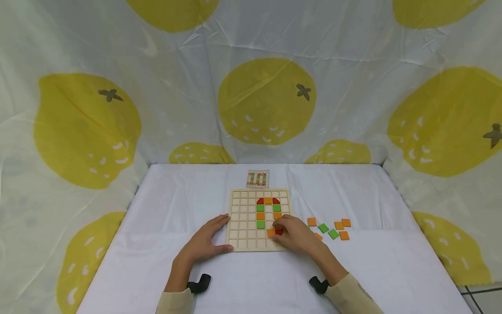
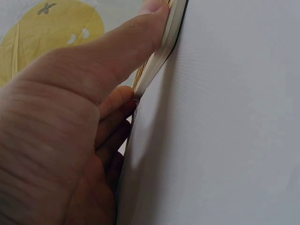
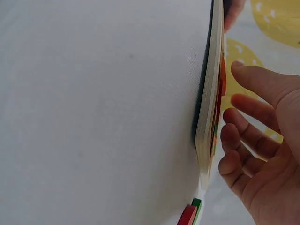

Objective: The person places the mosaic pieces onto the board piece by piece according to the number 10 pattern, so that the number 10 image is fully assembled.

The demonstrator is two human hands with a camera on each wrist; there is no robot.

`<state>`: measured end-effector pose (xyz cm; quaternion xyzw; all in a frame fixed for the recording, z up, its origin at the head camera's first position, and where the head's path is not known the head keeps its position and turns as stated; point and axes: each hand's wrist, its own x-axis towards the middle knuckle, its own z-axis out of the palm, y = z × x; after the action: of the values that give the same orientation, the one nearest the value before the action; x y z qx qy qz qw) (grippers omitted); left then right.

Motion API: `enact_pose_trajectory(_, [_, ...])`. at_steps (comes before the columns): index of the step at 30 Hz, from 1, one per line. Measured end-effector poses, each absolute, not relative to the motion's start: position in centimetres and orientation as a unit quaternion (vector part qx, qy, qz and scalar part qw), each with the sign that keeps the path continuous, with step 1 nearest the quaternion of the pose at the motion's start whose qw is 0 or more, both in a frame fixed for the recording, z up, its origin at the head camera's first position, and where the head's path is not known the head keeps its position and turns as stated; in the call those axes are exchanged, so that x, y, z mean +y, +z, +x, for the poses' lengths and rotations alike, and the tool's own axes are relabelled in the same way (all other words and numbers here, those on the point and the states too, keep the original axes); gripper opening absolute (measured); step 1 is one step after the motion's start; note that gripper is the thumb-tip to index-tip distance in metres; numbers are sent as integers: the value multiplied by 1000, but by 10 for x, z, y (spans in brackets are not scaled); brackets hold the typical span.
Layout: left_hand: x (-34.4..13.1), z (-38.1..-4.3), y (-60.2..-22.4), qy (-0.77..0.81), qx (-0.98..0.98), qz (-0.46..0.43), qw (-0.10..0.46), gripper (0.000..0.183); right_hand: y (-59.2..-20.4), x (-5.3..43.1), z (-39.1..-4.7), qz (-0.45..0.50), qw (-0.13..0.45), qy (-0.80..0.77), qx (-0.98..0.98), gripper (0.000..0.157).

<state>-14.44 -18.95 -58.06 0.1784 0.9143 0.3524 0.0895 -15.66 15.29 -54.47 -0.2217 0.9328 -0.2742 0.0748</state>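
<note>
A wooden grid board [image 1: 244, 240] lies on the white cloth. Red quarter-round, green and orange tiles form an arch on its right half. My left hand [image 1: 204, 237] rests against the board's left side, fingers fairly straight along the edge and thumb [image 2: 136, 35] at the near corner. Over the lower right cells is my right hand [image 1: 296, 234], its loosely bent fingers [image 3: 248, 133] spread apart with nothing between them. Just under them are an orange tile [image 1: 271, 233] and a red piece [image 1: 279, 232]; the orange one sits raised in the right wrist view [image 3: 223, 75].
Several loose orange and green tiles, among them a green tile [image 1: 323, 228] and an orange tile [image 1: 344, 236], lie right of the board. A small pattern card [image 1: 257, 179] lies behind it. Lemon-print cloth [image 1: 266, 100] hangs at the back and sides.
</note>
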Motion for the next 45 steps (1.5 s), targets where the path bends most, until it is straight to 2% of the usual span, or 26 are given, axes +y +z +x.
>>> enact_pose_trajectory(11, [-190,-142,-583,349,914,182,95,98,-540,178,-153,-210,60,-289,932,25])
enact_pose_trajectory(27, [-191,-145,-581,344,917,180,94,98,-531,222,-156,-163,37,-275,947,28])
enact_pose_trajectory(45, [-190,-145,-578,348,915,176,99,97,-538,216,-157,-162,40,-264,950,28])
